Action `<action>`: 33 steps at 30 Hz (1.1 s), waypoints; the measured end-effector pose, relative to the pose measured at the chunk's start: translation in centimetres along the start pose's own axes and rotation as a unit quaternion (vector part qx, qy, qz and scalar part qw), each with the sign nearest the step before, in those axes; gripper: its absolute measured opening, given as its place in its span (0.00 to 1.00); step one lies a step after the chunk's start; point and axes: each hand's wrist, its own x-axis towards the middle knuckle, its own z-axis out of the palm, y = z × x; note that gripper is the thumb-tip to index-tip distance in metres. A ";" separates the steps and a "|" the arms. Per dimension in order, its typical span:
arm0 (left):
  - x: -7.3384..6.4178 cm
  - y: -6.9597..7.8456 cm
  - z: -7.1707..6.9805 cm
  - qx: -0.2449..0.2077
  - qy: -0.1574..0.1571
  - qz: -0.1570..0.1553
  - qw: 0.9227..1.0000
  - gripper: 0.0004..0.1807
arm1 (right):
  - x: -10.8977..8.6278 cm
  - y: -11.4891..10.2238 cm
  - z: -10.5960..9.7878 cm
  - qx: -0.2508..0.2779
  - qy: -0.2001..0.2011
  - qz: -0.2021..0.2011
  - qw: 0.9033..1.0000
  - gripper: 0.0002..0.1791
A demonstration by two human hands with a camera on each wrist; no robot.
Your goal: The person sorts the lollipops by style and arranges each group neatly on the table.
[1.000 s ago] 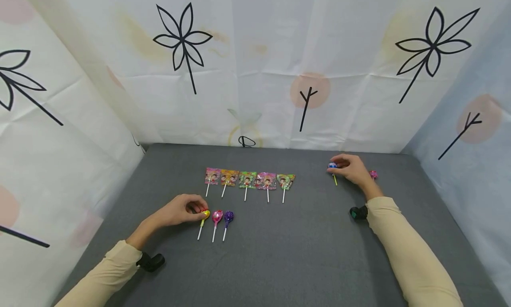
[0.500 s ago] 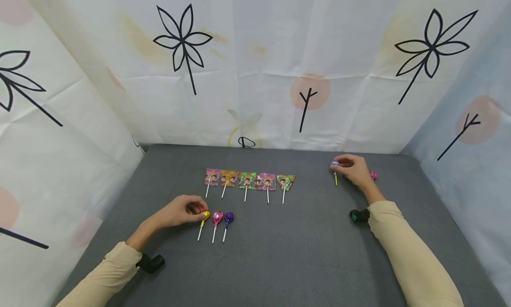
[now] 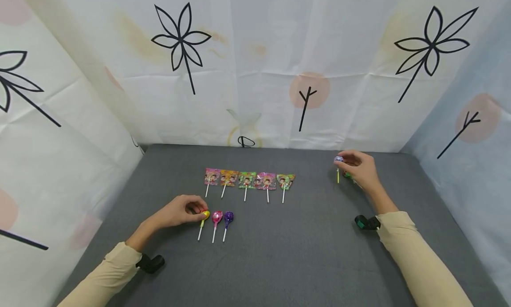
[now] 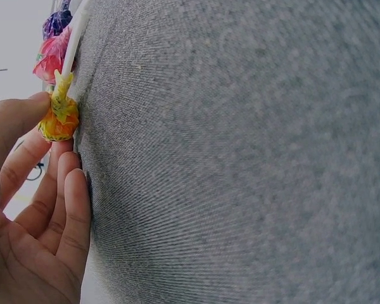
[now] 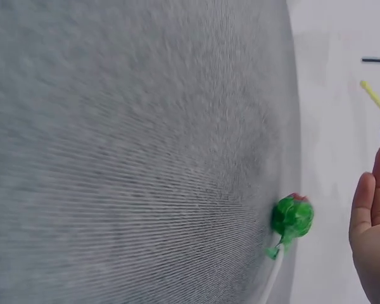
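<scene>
My left hand (image 3: 181, 209) pinches the wrapped head of a yellow lollipop (image 4: 58, 123) between thumb and fingertips, low at the grey table. Beside that one lie a pink lollipop (image 3: 217, 216) and a purple lollipop (image 3: 229, 217), sticks toward me. Over at the far right, my right hand (image 3: 361, 169) holds a blue-wrapped lollipop (image 3: 338, 159) by its head, its yellow stick hanging down. In the right wrist view only part of that hand shows, with the blue wrapper at the frame's edge. A green lollipop (image 5: 292, 216) lies on the table, partly hidden by the right hand in the head view.
Farther back lies a row of several flat lollipops in printed bags, among them an orange one (image 3: 229, 178) and a green one (image 3: 247, 180). White cloth (image 3: 255, 76) with plant drawings hangs around the back and sides of the grey table (image 3: 279, 262).
My right hand has moved rightward with the blue lollipop, uncovering part of the green lollipop. The pink lollipop seen behind that hand is now hidden. My left hand stays in place.
</scene>
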 end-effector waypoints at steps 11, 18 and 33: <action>0.1 -0.4 0.0 0.005 0.000 -0.004 1.000 0.07 | -3.1 -1.7 0.0 0.025 -0.026 0.015 0.999 0.18; 0.1 -0.3 0.0 0.005 0.001 0.001 1.000 0.07 | -5.7 -1.9 0.6 0.049 -0.040 0.016 0.998 0.18; 0.1 -0.5 0.1 0.010 0.004 0.005 1.000 0.07 | -7.9 -2.8 3.5 0.092 -0.097 0.039 0.990 0.20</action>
